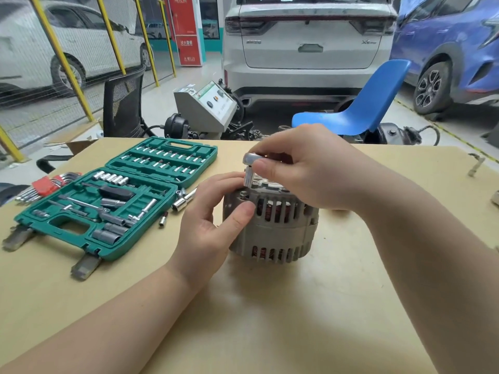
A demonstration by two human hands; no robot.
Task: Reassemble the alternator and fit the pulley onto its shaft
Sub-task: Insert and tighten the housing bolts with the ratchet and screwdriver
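1. Two hands on the job. Your left hand [213, 220] cups the alternator [272, 225], thumb pressed on its slotted housing, fingers curled round the far left side.
2. Your right hand [302, 168] is above it, fingertips pinching a chrome socket tool [251, 168] standing upright on a top bolt.
3. Alternator stands on end, mid-table [270, 306], right of the open green socket case [108, 201].
4. Writing: red sign [189, 31] behind has characters, unreadable; white car [310, 41] badges blurred.
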